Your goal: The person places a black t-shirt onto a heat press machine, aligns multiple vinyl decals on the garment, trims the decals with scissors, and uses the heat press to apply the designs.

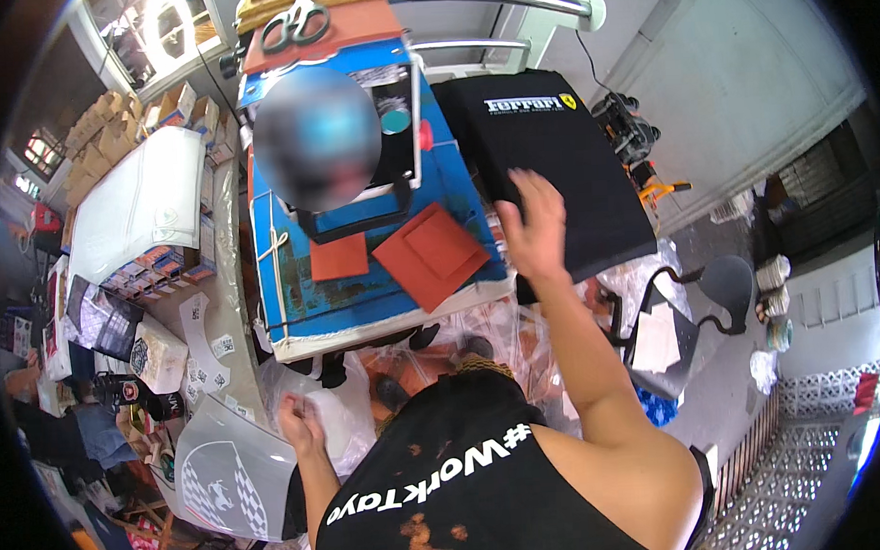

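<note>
My right hand [535, 223] is open, fingers spread, over the near left side of a black fabric panel [572, 183] with a white print and a small yellow shield; whether it touches the cloth I cannot tell. My left hand [301, 422] is empty, fingers apart and slightly curled, below the near left corner of a blue-topped table [296, 314], beside a clear plastic bag [343, 414]. On the blue top lie a small reddish-brown square [339, 258] and a larger reddish-brown piece [432, 258] with another on it. Behind them is a white-edged frame [416, 121], partly hidden by a blurred patch.
Scissors [297, 24] rest on a reddish board at the table's far end. Boxes [164, 270] and a white sheet [132, 198] crowd a left-hand bench. A grey printed panel [229, 467] stands at lower left. To the right is a black chair [665, 325] holding paper.
</note>
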The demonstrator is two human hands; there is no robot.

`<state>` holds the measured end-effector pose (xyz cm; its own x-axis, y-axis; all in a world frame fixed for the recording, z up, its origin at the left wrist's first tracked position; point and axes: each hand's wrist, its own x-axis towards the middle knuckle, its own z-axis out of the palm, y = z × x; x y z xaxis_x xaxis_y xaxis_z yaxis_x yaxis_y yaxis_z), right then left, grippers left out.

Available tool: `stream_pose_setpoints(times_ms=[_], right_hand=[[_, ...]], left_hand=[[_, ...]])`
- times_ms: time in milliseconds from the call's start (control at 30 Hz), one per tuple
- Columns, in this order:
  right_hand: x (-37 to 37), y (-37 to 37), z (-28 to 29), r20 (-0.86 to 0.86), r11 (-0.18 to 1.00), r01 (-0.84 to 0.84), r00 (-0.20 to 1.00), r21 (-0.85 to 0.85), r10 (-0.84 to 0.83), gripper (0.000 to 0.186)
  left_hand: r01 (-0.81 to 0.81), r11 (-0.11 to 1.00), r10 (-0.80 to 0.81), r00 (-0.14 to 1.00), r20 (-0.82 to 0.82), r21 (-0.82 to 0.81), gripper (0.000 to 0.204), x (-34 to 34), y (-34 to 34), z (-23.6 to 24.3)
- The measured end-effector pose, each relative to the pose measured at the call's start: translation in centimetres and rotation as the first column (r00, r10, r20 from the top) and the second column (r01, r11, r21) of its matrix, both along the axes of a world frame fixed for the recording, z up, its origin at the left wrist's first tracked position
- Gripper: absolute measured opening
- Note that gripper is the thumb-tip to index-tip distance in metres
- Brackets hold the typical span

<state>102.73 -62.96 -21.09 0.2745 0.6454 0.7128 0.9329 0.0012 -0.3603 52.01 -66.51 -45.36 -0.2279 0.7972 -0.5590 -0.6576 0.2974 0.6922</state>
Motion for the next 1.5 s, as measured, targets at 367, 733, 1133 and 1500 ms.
stream_pose_setpoints(times_ms=[367,733,1133,1500], right_hand=[[27.1,-19.8,-11.8,-0.190,0.918,0.276,0.922,-0.286,-0.337,0.005],[25.6,-6.3,1.9,-0.019,0.578,-0.708,0.639,-0.406,0.769,0.076],[23.3,-18.2,23.1,0.094,0.572,-0.821,0.570,0.008,0.816,0.037],[27.9,-21.7,17.1,-0.562,0.257,-0.913,0.037,0.317,0.826,0.072]], left_hand=[[0.827,0.521,-0.690,0.553,0.466,-0.211,0.061,46.3,-4.6,2.5],[0.583,0.620,-0.079,0.712,-0.698,0.525,0.025,57.9,-3.7,19.0],[0.649,0.208,-0.160,0.761,-0.629,0.732,0.057,55.4,-18.6,34.9],[0.473,0.440,0.390,0.664,-0.637,0.763,0.013,39.2,-24.1,36.1]])
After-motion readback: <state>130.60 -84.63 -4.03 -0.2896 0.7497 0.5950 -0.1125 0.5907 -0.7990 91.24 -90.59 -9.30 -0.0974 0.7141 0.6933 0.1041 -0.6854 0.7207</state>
